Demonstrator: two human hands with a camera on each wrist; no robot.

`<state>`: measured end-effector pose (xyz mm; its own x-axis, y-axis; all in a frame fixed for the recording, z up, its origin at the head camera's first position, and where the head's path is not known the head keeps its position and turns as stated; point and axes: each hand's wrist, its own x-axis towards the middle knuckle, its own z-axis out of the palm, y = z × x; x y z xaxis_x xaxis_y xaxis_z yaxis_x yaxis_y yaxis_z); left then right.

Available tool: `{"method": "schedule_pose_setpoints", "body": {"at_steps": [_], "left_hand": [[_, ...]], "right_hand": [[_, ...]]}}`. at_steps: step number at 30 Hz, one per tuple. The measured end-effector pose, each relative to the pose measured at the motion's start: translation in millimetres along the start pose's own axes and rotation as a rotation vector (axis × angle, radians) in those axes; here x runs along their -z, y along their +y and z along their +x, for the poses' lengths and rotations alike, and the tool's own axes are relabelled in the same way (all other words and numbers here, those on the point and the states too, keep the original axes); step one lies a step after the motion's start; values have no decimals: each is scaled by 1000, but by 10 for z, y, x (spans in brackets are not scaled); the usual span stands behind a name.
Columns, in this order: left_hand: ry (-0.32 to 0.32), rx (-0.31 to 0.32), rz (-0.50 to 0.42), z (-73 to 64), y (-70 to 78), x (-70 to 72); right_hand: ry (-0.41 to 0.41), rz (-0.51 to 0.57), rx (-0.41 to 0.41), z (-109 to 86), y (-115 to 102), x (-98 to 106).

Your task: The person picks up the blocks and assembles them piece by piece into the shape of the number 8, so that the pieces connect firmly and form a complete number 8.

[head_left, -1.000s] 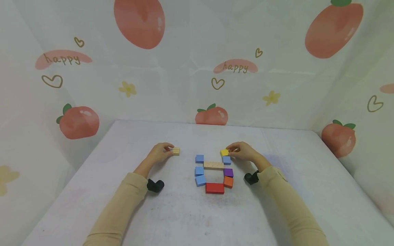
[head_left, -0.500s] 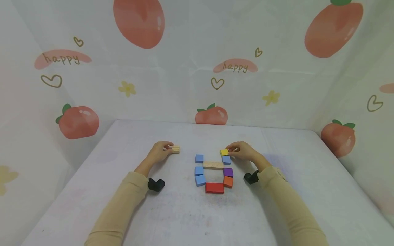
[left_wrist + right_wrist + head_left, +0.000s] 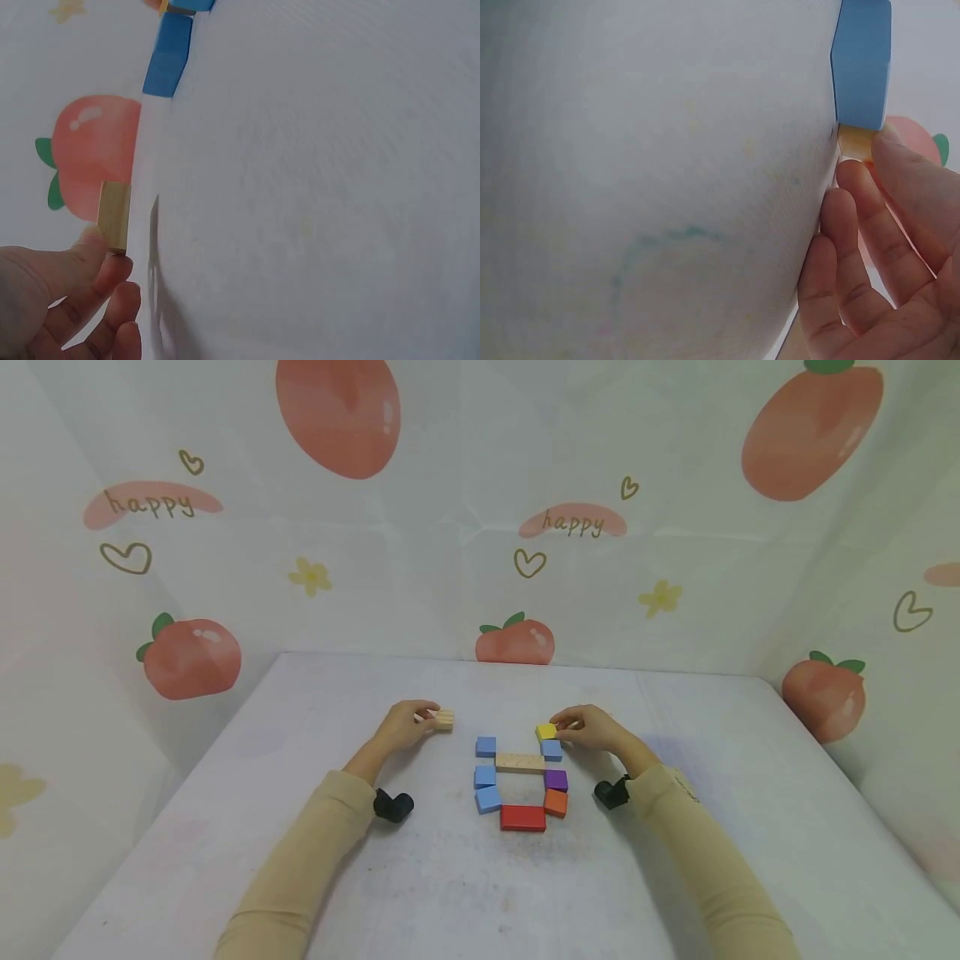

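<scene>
My left hand (image 3: 405, 727) pinches a small natural-wood block (image 3: 445, 720) by its end, between thumb and fingers. The left wrist view has this wooden block (image 3: 114, 216) held up off the table, with a shadow beside it. On the other side, my right hand (image 3: 594, 728) holds a yellow block (image 3: 546, 732) on the table, just behind a blue block (image 3: 551, 750). Seen from the right wrist, thumb and forefinger are at the yellow block (image 3: 855, 142), which is partly hidden behind the blue block (image 3: 862, 64).
A block outline lies mid-table: blue blocks (image 3: 486, 747) on the left, a long wooden block (image 3: 521, 763) across, purple (image 3: 556, 780) and orange (image 3: 556, 802) blocks on the right, a red block (image 3: 522, 818) nearest me. A printed cloth (image 3: 420, 543) hangs behind the table.
My left hand has moved right and slightly away from me, bringing the wooden block closer to the outline. My right hand and the yellow block have stayed put.
</scene>
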<state>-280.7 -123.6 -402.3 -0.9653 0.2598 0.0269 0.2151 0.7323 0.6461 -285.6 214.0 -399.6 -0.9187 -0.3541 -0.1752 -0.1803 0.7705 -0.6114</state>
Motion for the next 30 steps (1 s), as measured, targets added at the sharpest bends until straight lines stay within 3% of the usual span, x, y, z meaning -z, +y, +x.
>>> {"method": "schedule_pose_setpoints", "body": {"at_steps": [5, 6, 7, 11, 13, 14, 18, 30], "left_hand": [[-21, -3, -21, 135, 28, -65], [-26, -7, -29, 171, 20, -81], [-16, -46, -53, 262, -84, -141], [-43, -52, -66, 350, -60, -203], [-51, -51, -73, 351, -1, -218], [-66, -11, -54, 291, 125, -182], [-65, -33, -12, 277, 229, -198], [-124, -82, 22, 324, 290, -281]], "right_hand": [[-5, 6, 12, -14, -14, 5], [-5, 7, 12, -16, -17, 4], [-6, 6, 10, -17, -19, 5], [-7, 9, -6, -15, -28, 1], [-8, 10, -14, -14, -32, -1], [-7, 11, -17, -14, -34, -3], [-7, 10, -24, -16, -38, -4], [-2, 5, -22, -17, -40, 0]]}}
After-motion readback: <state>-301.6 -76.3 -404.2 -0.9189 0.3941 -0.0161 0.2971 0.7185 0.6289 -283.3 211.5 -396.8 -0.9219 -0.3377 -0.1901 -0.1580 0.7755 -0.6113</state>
